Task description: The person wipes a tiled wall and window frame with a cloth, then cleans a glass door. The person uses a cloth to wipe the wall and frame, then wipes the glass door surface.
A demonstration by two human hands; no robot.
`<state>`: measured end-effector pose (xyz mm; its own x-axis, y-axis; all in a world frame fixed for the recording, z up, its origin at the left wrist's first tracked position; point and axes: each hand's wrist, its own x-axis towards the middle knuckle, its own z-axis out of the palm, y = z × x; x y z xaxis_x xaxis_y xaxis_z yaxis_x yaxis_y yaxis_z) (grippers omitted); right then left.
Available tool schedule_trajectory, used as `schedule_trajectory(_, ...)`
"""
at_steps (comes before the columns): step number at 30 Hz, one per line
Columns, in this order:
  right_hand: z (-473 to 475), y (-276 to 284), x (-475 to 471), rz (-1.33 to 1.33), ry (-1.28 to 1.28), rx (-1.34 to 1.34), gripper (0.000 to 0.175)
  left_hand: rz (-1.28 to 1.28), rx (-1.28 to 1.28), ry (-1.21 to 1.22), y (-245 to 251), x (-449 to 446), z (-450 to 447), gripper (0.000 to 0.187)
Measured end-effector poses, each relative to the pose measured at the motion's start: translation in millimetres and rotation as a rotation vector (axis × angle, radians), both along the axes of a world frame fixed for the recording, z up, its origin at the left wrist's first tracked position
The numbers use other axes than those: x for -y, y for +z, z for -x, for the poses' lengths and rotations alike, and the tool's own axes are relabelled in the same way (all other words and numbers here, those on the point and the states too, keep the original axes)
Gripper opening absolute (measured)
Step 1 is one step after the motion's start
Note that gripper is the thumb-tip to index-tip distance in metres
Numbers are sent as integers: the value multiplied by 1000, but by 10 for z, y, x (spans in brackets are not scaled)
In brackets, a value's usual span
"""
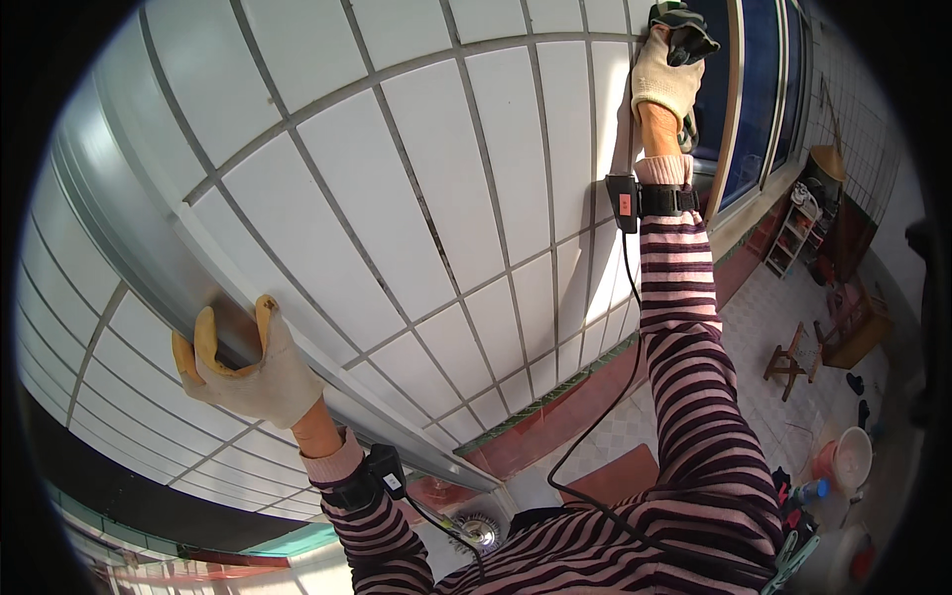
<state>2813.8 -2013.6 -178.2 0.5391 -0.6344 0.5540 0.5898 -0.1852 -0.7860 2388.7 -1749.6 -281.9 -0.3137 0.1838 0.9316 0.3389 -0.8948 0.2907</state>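
Observation:
My left hand [253, 372], in a pale work glove with yellow fingertips, grips the silvery metal post [141, 223] beside the tiled wall. Its thumb and fingers lie on either side of the post. High at the right, my right hand [662, 78] wears a similar knit glove and holds a crumpled dark cloth [692, 37] by the window edge. White wall tiles [416, 171] with grey joints span the area between my hands. The sliding window [747, 149] has a pale frame and dark blue panes. My right fingers are partly hidden by the cloth.
Black cables run from both wrist straps. A reddish mat [613, 476] and a round brush-like item [476, 532] lie below. To the right are a wooden folding stool [794, 361], a white shelf rack [792, 230], a pale basin [851, 457] and green plastic clips [794, 558].

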Motion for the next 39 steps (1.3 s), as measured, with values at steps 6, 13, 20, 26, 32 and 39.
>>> schedule_trajectory(6,519,-1333,-468,-293,446,345,57,39,7,-21,-12,-43,-15,57)
schedule_trajectory(13,2728,-2446,-1438,819,445,862,34,60,-47,27,14,-23,27,58)
schedule_trajectory(20,2423,-2946,-1205,835,467,780,34,65,-60,24,5,-57,54,59)
schedule_trajectory(26,1277,-3408,-813,-408,615,88,52,59,-73,58,-25,-202,79,60)
schedule_trajectory(32,1179,-4408,-588,-545,97,-1080,86,-4,-56,-16,-51,-345,96,61)
schedule_trajectory(39,2409,-4866,-1273,-323,360,-1377,105,-10,-32,42,-54,-480,123,60)
